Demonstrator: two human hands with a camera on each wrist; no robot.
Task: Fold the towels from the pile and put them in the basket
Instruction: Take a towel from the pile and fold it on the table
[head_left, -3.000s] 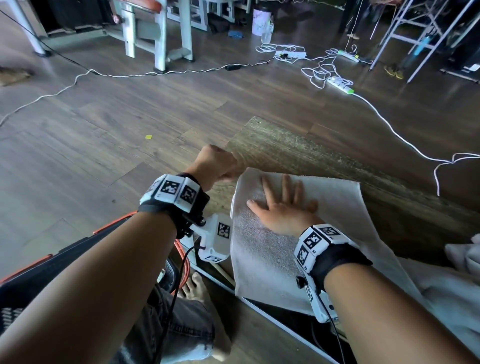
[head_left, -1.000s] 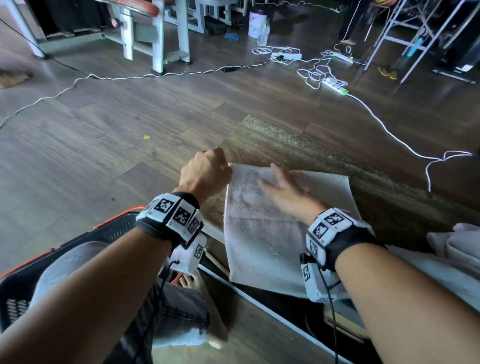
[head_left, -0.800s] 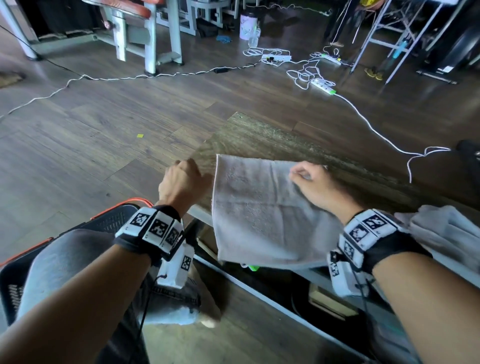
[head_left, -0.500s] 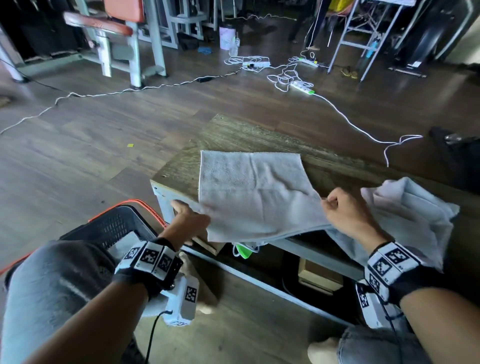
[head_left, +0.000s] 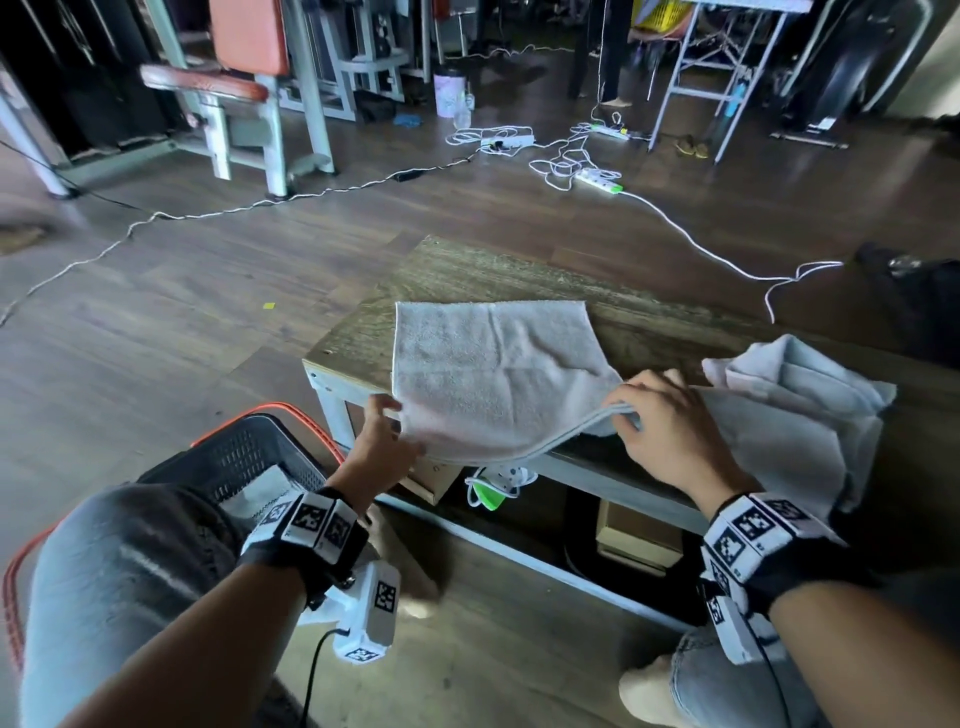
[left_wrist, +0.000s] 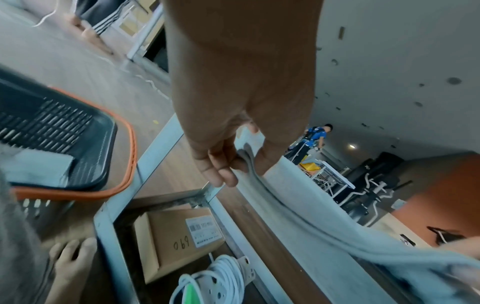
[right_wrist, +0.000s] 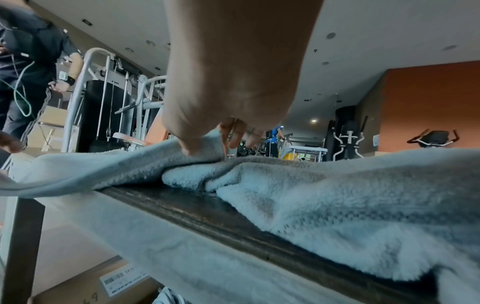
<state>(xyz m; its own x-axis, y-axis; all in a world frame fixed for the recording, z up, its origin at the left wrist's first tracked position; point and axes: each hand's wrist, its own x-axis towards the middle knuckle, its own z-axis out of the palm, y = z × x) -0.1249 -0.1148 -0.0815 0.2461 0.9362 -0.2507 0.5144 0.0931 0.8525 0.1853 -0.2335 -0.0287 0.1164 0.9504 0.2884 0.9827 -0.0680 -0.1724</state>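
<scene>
A grey towel (head_left: 488, 374), folded once, lies on the low wooden table (head_left: 467, 270), its near doubled edge lifted off the front. My left hand (head_left: 387, 423) pinches the near left corner of the towel (left_wrist: 298, 209) between thumb and fingers (left_wrist: 221, 174). My right hand (head_left: 654, 421) pinches the near right corner of the towel (right_wrist: 130, 164). To the right lies the pile of unfolded towels (head_left: 795, 415), also seen as fluffy cloth (right_wrist: 350, 195). The black basket (head_left: 234, 457) with orange rim (left_wrist: 124, 154) stands on the floor at my left knee, a folded towel (left_wrist: 33, 166) inside.
Under the table sit a cardboard box (left_wrist: 176, 232) and a coiled white cable (left_wrist: 221, 281). White cords and power strips (head_left: 597, 179) trail over the wooden floor beyond. Gym benches (head_left: 244, 88) stand at the back. Another person (right_wrist: 28, 51) stands to the left.
Both hands left the towel's far edge and top, came back to the near edge and took hold of its two near corners, lifting them. The camera has pulled back and up.
</scene>
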